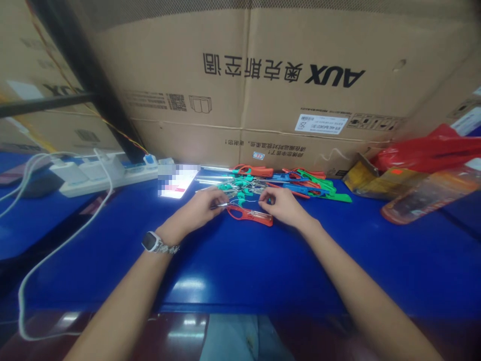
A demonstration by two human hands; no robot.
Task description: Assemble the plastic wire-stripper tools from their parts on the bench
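My left hand (206,206), with a watch on its wrist, is closed at the left end of an open orange lighter handle (250,214) lying on the blue table. A short shiny metal piece (223,204) shows at its fingertips. My right hand (281,204) is closed in a pinch just above the handle's right end. A thin pale wire (252,201) runs to its fingertips from the middle. Behind both hands lies a pile of long-nosed lighters in orange, blue (306,189) and green (340,197), with teal parts (242,190) and metal tubes (214,180) among them.
A large cardboard box (244,110) walls off the back. At the left are a white power strip (108,178), a white cable (67,239) and a bright phone-like screen (182,183). A clear plastic container (428,195) and red plastic bag (421,150) are at the right.
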